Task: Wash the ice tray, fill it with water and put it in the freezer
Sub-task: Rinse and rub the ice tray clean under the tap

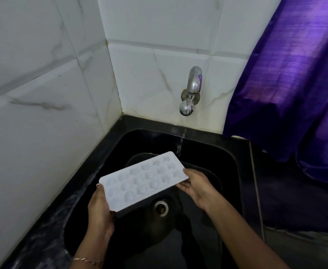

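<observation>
Over black sink (227, 152), both hands (101, 208) hold white dimpled ice tray (143, 179)

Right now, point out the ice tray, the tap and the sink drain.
ice tray (143, 179), head view, middle of its moulded top face.
tap (193, 83), head view, chrome body above the spout.
sink drain (161, 207), head view, centre of the metal-ringed opening.
</observation>
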{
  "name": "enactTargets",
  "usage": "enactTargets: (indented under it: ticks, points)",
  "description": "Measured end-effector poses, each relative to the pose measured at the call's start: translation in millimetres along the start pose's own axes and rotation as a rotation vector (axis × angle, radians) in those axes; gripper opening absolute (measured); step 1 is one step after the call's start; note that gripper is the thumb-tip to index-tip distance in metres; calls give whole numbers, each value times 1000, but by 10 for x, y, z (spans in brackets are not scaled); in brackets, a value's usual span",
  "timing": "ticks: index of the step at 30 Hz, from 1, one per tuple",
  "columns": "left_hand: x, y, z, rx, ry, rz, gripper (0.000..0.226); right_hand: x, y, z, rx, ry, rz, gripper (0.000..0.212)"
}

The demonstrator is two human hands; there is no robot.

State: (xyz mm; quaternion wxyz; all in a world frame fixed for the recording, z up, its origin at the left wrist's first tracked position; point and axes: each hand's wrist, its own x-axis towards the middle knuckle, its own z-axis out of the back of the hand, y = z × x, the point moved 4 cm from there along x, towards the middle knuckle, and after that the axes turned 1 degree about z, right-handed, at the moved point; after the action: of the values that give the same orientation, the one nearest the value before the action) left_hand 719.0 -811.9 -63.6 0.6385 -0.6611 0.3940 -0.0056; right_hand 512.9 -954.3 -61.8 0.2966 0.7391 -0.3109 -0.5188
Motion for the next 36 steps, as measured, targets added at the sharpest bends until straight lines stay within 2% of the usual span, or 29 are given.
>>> enactTargets:
  ticks: [6,17,36]
  points:
    - [160,-42,-136,-32,-33,17,36,143,156,-63,-3,-17,20,17]
    - [272,-153,-507,-64,-4,-3,29,254,471,-18,47,-36,84,18]
    - [313,-177,-612,-65,16,-9,31,262,582,18,42,-51,131,15]
